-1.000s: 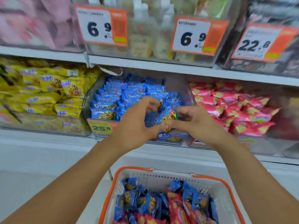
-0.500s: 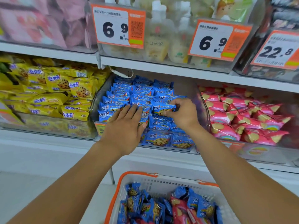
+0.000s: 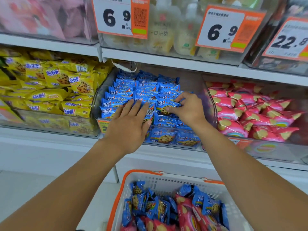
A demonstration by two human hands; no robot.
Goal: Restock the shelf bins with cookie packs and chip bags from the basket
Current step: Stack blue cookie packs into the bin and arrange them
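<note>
At the middle shelf bin, the fingers [image 3: 136, 105] of the left hand [image 3: 128, 125] lie straight and slightly spread, pressing flat on the blue cookie packs [image 3: 143, 90] near the bin's front. Just beside it, the right hand [image 3: 188, 109] has its fingers curled, thumb and forefinger pinching one blue pack [image 3: 166, 108] that shows a cookie picture, at the top of the pile. Both hands sit inside the clear middle bin [image 3: 208, 104], which is filled with rows of the blue packs, a few more lying behind its front wall. To the left, a bin holds yellow cookie packs [image 3: 63, 84]; to the right, another holds pink chip bags [image 3: 246, 112]. Above, on the upper shelf, orange-edged price tags [image 3: 120, 17] hang before bins of pale bottles. Below the arms, well apart from the shelf, stands the white basket [image 3: 166, 180] with its orange rim, holding a jumble of blue packs and pink bags.
</note>
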